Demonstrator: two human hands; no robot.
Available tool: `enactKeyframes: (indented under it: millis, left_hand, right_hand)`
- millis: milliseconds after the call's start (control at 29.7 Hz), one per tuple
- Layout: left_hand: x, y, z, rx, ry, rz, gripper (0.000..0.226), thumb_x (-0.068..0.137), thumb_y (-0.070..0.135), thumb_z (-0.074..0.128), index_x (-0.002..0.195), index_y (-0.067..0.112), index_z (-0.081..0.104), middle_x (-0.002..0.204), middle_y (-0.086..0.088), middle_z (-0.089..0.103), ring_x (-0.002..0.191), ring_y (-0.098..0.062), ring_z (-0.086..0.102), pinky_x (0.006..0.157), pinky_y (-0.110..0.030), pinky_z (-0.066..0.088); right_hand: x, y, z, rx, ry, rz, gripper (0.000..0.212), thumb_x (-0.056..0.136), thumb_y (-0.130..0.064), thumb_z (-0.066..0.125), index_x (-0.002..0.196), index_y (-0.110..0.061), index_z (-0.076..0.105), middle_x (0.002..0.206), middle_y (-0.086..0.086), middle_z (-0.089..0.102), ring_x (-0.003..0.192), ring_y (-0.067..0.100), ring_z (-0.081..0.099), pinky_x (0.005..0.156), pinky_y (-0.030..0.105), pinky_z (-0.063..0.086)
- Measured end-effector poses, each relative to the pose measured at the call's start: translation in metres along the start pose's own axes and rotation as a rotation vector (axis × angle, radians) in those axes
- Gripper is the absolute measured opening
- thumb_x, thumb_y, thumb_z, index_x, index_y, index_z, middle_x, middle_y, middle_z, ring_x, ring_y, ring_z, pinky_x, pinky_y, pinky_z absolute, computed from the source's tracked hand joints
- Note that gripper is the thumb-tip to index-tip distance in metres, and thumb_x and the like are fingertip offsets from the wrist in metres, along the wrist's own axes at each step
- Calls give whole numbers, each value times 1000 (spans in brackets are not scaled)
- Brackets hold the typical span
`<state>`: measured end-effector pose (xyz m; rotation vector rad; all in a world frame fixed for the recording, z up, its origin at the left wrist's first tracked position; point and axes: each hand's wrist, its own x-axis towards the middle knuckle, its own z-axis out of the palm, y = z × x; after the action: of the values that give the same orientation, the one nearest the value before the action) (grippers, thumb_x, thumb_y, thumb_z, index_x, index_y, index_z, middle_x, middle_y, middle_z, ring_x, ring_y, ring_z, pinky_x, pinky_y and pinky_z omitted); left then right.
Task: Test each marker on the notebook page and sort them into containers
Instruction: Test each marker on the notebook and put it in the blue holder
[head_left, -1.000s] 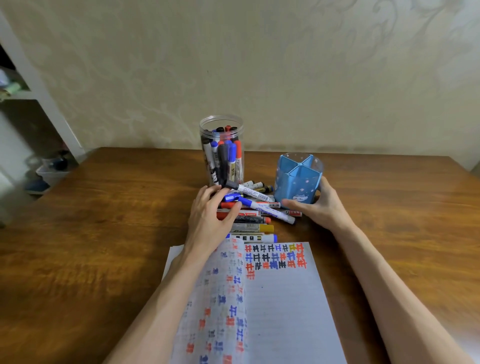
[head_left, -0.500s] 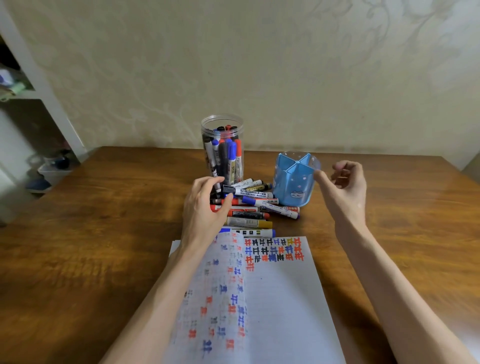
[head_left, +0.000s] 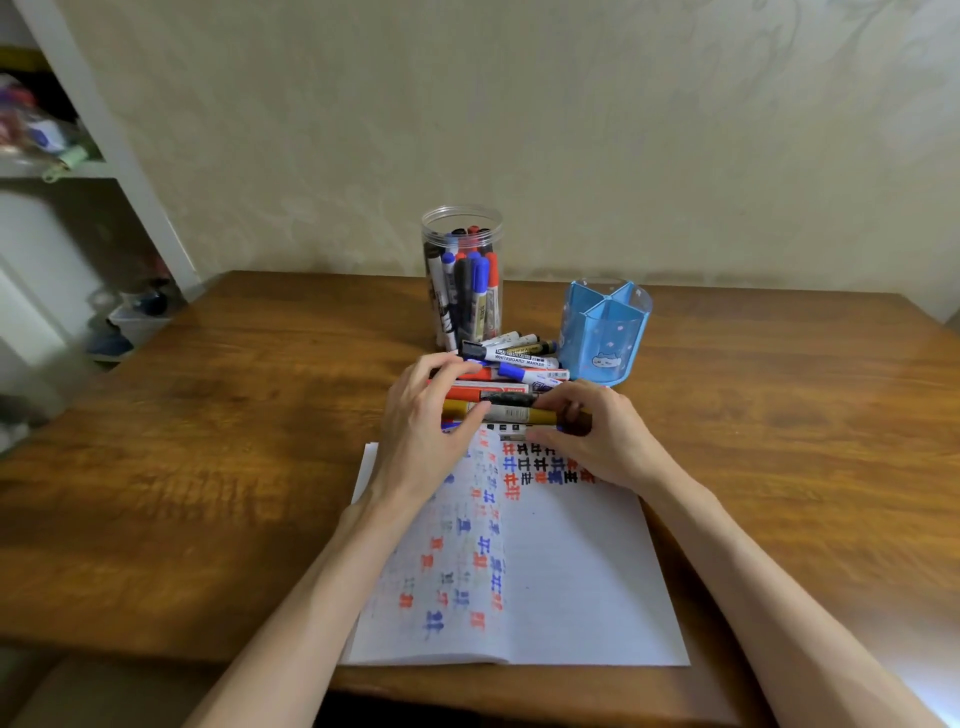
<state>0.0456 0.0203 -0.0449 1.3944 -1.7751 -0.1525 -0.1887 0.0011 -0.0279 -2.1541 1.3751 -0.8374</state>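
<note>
An open notebook (head_left: 571, 582) with red, blue and black test marks lies at the table's front. Behind it is a pile of loose markers (head_left: 524, 359). A clear jar (head_left: 462, 218) at the back holds several capped markers. To its right stands a blue divided pen holder (head_left: 605, 332). My left hand (head_left: 423, 431) lies over the pile's left ends, fingertips on a red marker, thumb against a gold marker (head_left: 514, 414). My right hand (head_left: 592, 441) curls its fingers round that gold marker's dark right end.
The wooden table (head_left: 234, 467) stretches wide on both sides of the notebook. A white shelf unit (head_left: 104, 135) with clutter stands off the table's left edge. A pale wall closes the back.
My right hand has left the blue holder, come down to the pile and taken the gold marker's right end. My left hand has stayed on the pile.
</note>
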Motion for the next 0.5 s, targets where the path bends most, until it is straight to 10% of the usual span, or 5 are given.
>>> enactKeyframes:
  millis: [504]
  left_hand:
    - [-7, 20, -18, -90, -118, 46, 37, 92, 38, 69, 128, 29, 69, 122, 17, 69, 112, -3, 61, 98, -37, 54]
  right_hand:
    - [-17, -30, -14, 900, 173, 160, 27, 100, -30, 69, 102, -3, 71, 79, 8, 68, 74, 11, 65, 66, 21, 53]
